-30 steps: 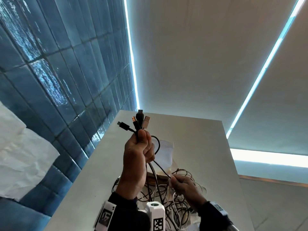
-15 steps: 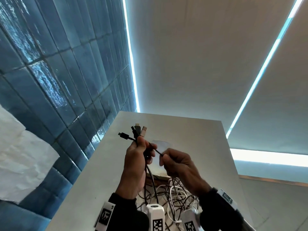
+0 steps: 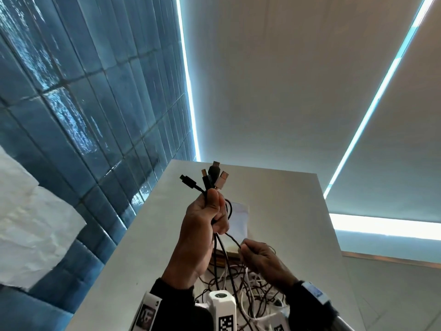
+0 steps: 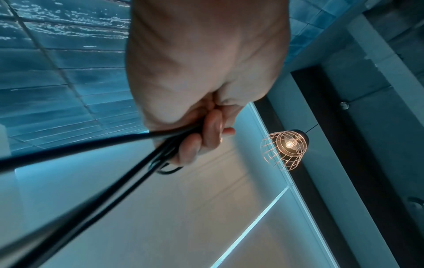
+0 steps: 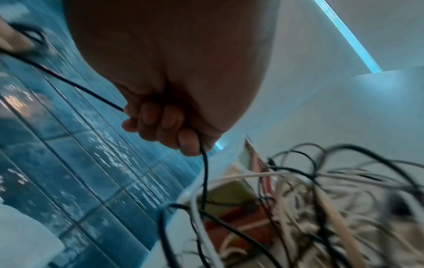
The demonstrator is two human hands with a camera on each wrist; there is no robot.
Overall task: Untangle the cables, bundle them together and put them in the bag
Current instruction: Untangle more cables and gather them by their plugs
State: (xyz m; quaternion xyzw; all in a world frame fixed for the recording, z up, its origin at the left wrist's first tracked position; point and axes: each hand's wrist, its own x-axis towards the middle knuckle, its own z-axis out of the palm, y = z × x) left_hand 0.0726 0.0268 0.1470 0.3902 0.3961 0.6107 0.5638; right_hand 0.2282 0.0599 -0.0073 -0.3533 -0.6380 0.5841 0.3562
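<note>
My left hand [image 3: 207, 218] is raised above the table and grips a bundle of cable ends, whose plugs [image 3: 210, 179] fan out above the fist. The left wrist view shows those black cables [image 4: 128, 163] running out under its curled fingers [image 4: 206, 137]. Lower and to the right, my right hand [image 3: 257, 256] holds one thin black cable [image 3: 232, 238] that runs up into the left fist; the right wrist view shows that cable [image 5: 204, 163] passing through its curled fingers [image 5: 160, 123]. A tangle of black and white cables [image 3: 243, 290] lies on the table below both hands. A clear bag [image 3: 238, 220] lies behind the hands.
The pale table [image 3: 143, 247] runs away from me, with a blue tiled wall [image 3: 83, 115] along its left. A brown and yellow flat object [image 5: 229, 195] lies under the tangle. A wire-cage lamp [image 4: 285, 150] hangs overhead. Crumpled white paper [image 3: 31, 223] sits at the left.
My right hand, which had come up beside the left fist half a second ago, has slid back down along the thin black cable. The left hand stays raised with the plug ends.
</note>
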